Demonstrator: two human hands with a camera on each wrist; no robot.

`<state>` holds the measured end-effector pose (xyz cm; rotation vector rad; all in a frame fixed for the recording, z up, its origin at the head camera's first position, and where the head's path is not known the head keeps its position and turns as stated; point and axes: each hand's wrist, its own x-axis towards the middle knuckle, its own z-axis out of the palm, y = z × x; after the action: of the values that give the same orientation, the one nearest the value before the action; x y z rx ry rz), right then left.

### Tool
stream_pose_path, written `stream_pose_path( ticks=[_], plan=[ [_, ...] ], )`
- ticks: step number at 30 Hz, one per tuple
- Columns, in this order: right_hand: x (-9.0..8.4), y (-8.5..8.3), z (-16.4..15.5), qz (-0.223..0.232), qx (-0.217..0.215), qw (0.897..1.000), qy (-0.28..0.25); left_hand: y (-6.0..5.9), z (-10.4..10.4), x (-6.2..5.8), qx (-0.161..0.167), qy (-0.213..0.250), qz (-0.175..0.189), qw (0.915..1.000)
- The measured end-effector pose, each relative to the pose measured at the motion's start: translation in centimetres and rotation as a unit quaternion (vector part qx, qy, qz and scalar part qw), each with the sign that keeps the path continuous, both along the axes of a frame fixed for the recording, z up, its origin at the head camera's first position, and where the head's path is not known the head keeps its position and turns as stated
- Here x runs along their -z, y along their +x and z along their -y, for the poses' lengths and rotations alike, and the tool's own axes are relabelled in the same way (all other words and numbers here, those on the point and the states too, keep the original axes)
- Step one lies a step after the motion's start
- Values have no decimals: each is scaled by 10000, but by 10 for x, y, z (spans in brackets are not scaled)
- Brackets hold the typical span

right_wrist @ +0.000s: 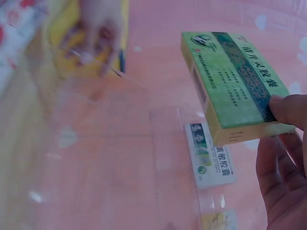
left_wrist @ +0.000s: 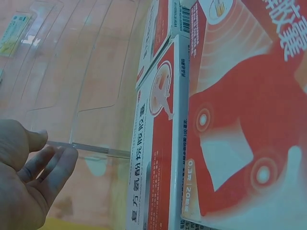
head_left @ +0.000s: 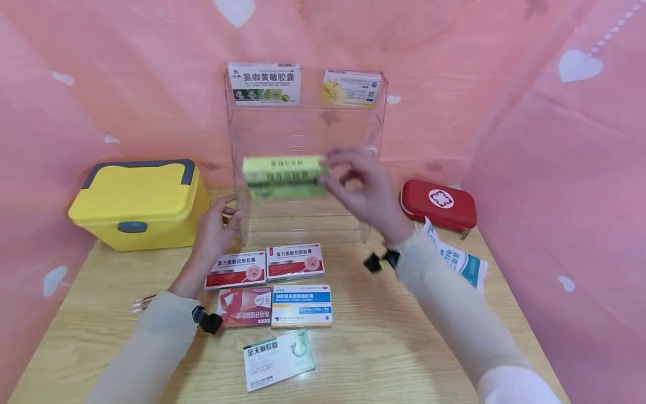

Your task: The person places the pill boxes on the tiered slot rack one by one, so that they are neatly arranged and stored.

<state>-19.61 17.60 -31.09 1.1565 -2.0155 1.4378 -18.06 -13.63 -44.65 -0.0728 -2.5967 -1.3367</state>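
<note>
My right hand pinches a long green medicine box by its right end and holds it level at the middle tier of a clear acrylic rack. The right wrist view shows the thumb of that hand on the end of the green box. My left hand holds the rack's lower left front edge. In the left wrist view this edge sits between the thumb and fingers of my left hand. The rack's top tier carries a white box and a yellow box.
Several medicine boxes lie flat in front of the rack: two red-and-white, a red one, a blue-and-yellow one, a green-and-white one. A yellow lidded case stands left. A red first-aid pouch and a leaflet lie right.
</note>
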Motion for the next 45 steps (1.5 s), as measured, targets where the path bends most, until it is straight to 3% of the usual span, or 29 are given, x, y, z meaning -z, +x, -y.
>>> stream_pose_path(
  ticks=[3,6,12,20,27,30,36,41,45],
  plan=[
    [-30,-28,19,142,204,9997,-26,-2,-2,1,25,25,15,10000],
    [-52,-44,33,265,552,9981,86,-1,-4,0,25,42,123,9999],
    [-71,-65,45,401,1152,9921,275,0,-8,-1,66,36,216,9997],
    [-66,-82,55,972,1360,9859,-88,2,-10,-5,84,61,315,9995],
    [-69,-81,63,950,1357,9861,-157,2,-10,-5,90,63,274,9996],
    [-65,-89,64,1089,1318,9852,-159,2,-9,-4,108,41,221,9997],
    [-49,-117,62,1635,1119,9796,347,3,-8,-4,70,21,332,9994],
    [-41,-122,62,1749,1142,9739,883,3,-8,-3,59,37,417,9991],
    [-36,-124,60,1837,1161,9714,958,4,-9,-2,87,65,439,9990]
  ],
)
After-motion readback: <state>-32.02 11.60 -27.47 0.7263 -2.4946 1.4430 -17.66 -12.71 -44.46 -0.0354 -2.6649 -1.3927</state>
